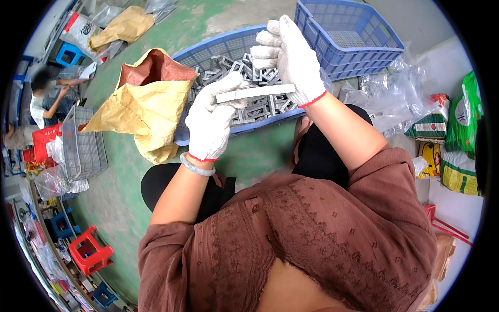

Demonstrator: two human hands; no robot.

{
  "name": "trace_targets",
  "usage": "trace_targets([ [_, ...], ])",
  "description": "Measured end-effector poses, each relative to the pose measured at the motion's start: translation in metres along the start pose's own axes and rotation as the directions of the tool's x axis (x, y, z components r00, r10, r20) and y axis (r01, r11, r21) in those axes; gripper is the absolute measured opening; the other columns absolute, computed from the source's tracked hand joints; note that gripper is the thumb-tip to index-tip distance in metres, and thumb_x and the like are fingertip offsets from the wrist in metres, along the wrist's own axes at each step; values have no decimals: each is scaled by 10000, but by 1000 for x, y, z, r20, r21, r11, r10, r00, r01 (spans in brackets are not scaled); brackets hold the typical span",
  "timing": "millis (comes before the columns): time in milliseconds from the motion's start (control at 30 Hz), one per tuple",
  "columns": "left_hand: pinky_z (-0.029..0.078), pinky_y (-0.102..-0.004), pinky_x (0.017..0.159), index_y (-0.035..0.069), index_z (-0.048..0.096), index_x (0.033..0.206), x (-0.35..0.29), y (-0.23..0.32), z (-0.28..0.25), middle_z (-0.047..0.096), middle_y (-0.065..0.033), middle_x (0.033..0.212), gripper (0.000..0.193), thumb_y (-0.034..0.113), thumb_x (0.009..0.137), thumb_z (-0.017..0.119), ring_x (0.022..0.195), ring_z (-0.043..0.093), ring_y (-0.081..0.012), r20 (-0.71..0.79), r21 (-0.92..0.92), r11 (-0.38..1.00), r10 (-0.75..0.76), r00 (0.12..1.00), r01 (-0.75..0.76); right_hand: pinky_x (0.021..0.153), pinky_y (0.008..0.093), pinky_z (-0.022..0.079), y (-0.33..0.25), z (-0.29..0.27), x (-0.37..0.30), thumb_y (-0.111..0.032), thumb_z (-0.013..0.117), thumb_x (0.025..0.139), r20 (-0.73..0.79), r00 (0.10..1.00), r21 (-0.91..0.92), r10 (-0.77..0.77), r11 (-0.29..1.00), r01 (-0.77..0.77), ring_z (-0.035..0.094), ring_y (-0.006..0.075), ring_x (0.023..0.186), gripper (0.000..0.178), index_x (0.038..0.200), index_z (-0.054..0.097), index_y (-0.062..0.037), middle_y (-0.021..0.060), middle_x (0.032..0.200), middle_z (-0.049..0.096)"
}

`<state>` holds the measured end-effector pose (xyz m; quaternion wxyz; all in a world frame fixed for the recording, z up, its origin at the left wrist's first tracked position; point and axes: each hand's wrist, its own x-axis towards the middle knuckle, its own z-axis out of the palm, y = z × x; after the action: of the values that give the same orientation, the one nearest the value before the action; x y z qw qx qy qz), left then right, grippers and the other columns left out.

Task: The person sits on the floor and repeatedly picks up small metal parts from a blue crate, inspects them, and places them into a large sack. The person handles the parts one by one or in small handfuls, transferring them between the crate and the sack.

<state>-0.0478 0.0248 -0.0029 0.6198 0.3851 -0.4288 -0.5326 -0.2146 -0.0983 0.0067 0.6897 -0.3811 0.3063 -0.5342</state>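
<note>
My left hand (210,122), in a white knitted glove with red trim, is closed round one end of a narrow, pale grey bar (257,93). The bar lies nearly level, and its other end reaches the heel of my right hand (299,60). That hand wears a matching glove; its fingers are stretched out and grip nothing. Beneath both hands is a long blue plastic basket (249,126) with many grey metal pieces (254,110), shaped like small rectangular frames. The bar's far face is hidden.
A yellow woven sack (140,106) stands open against the basket's left side. Stacked blue crates (353,54) stand at the far right, beside clear plastic wrapping (400,96). A red stool (91,250) and a grey crate (84,139) are leftward, near a seated person (44,101).
</note>
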Motion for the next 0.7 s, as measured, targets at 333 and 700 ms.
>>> trace_targets([
  [333,542,-287,867,-65,566,1291,0,3,4,667,-154,1145,391,-70,901,542,967,666,-188,-49,35,998,-48,998,49,702,375,539,9,-5,7,-522,554,986,-89,990,-24,109,993,-112,630,231,813,507,1181,517,-55,90,976,604],
  [700,533,-278,889,-45,649,1165,40,61,-50,683,-98,1131,286,20,894,585,975,661,-162,-105,606,792,170,980,-73,586,315,549,7,5,12,-462,629,962,-188,976,-156,106,978,-136,660,179,736,462,1107,613,-25,83,932,634],
])
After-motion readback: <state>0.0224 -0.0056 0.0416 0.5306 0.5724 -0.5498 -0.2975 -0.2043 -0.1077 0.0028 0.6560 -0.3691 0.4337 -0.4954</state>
